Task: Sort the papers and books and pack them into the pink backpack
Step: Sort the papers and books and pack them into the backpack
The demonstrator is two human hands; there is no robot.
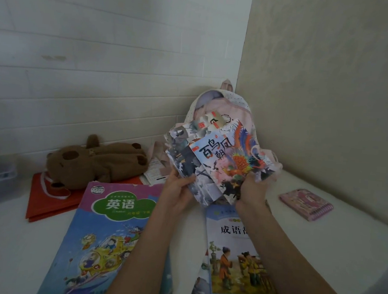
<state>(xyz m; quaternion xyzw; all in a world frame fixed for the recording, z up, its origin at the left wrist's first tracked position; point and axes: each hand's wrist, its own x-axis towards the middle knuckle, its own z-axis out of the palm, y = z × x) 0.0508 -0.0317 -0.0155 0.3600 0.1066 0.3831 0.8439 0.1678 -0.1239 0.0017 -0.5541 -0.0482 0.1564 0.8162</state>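
1. Between my two hands, raised above the white table (2, 259), sits a fanned stack of picture books (212, 167); my left hand (176, 187) grips its lower left edge with the thumb curled over the covers, and my right hand (252, 190) pinches the lower right edge.
2. My other fingers are behind the stack, so I cannot tell how they lie.
3. Just behind the stack, the pink backpack (218, 102) stands upright in the wall corner, its top seemingly unzipped, though the blur leaves me unsure.
4. Under my left forearm lies an English textbook (107, 237), flat on the table.
5. Under my right forearm lies an idiom storybook (232, 255), resting on other books.
6. Left of the backpack a brown plush toy (98, 159) lies partly on a red folder (47, 202).
7. Well apart on the right lies a pink spiral notebook (306, 203).
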